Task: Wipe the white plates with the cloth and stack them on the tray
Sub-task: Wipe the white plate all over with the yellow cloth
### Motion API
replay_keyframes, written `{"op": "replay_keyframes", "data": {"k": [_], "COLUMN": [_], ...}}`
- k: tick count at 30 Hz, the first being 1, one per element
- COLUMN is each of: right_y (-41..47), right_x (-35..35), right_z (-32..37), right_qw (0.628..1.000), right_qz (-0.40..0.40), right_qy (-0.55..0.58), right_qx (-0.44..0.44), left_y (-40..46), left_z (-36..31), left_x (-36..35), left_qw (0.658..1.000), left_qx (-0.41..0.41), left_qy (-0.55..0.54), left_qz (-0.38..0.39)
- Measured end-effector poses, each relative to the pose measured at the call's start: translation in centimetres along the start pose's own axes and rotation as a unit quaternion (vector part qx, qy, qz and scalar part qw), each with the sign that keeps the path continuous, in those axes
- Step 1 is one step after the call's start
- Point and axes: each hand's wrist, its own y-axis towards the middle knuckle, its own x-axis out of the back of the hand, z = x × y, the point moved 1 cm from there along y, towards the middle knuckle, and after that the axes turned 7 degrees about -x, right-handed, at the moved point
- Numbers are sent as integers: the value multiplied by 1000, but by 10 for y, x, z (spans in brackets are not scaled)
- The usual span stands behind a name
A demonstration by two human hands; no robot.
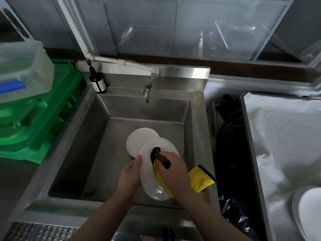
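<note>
Over the steel sink (83, 140) my left hand (129, 174) grips the left rim of a white plate (147, 164), tilted up on edge with its thumb at the top. My right hand (173, 171) holds a yellow cloth with a dark side (201, 178) and presses it against the plate's face. A second white plate (139, 140) lies in the sink basin behind the held one. On the cloth-covered tray (278, 136) at the right, another white plate (311, 211) sits at the lower right corner.
A tap (147, 91) hangs over the back of the sink, with a brown pump bottle (98, 82) on the rim to its left. Green crates (40, 119) and a clear plastic box (22, 70) stand at the left. A dark gap with a black bag (231, 153) separates sink and tray.
</note>
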Motion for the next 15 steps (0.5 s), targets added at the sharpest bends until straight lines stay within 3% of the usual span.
{"op": "replay_keyframes", "data": {"k": [11, 15], "right_y": [-34, -39], "right_x": [-12, -16], "right_z": [9, 7], "right_qw": [977, 980], "right_qz": [99, 75], "right_qy": [-109, -104], "right_qx": [153, 154], "left_y": [3, 2], "left_z": [-3, -3], "left_x": [-5, -5], "left_qw": [998, 998], "left_qx": [38, 33], "left_qy": [-45, -45], "left_qz": [-31, -32]}}
